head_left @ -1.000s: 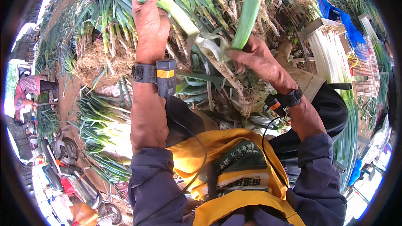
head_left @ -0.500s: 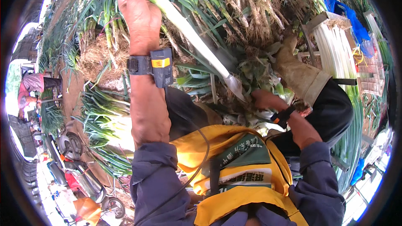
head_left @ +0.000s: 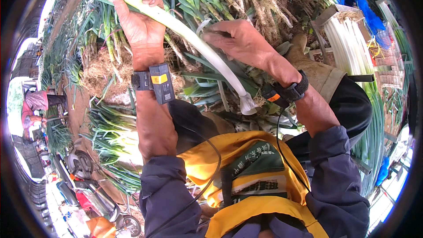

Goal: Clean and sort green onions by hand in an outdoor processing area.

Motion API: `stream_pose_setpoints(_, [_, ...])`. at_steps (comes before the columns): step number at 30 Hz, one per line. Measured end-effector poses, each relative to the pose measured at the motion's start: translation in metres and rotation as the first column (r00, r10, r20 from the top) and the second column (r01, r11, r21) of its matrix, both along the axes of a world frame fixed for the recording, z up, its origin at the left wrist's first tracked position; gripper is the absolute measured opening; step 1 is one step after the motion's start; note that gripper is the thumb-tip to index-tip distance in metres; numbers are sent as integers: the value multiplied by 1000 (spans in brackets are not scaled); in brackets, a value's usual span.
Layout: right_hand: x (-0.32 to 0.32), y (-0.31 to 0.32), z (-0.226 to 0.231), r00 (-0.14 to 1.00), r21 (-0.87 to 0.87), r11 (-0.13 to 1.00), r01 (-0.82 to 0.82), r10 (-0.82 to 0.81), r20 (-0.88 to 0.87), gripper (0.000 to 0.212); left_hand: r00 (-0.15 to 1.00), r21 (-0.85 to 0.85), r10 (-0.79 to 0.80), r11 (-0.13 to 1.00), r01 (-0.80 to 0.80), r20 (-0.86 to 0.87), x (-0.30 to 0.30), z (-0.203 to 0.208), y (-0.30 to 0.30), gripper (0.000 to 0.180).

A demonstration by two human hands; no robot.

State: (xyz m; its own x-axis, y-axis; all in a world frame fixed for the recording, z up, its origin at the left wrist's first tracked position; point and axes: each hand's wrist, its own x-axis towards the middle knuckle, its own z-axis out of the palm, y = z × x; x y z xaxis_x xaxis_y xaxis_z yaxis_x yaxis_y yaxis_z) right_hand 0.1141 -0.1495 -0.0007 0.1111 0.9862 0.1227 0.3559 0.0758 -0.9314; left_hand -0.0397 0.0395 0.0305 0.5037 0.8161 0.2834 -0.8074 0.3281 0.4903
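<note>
A long green onion (head_left: 198,44) slants across the upper middle, its green leaves at upper left and its white root end pointing down toward my lap. My left hand (head_left: 143,24) is closed round it, palm up, below the leaves. Beside the white stalk, my right hand (head_left: 246,46) is closed in a pinch at a thin, pale strip of outer skin (head_left: 202,25). Its fingertips are partly hidden. Each wrist wears a strapped black device with an orange label.
Untrimmed green onions with earthy roots (head_left: 273,22) heap ahead. Cleaned white stalks (head_left: 346,44) lie in a frame at right, near a blue sheet (head_left: 352,2). More onions (head_left: 116,136) lie at left. A boot (head_left: 315,70), scooters (head_left: 88,189) and another person (head_left: 35,101) also show.
My right hand has risen from beside the root end to the upper stalk and is now at the pale strip. The onion has shifted slightly left, still in my left hand.
</note>
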Motion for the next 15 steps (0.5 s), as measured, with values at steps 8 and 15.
stream_pose_setpoints(8, [-4,11,-4,960,-122,979,-160,126,-250,27,975,0,-197,980,198,105,-10,-8,14,86])
stream_pose_setpoints(15, [-8,11,-6,981,-100,988,-115,97,-169,13,962,15,-246,969,246,121,-10,-7,8,85])
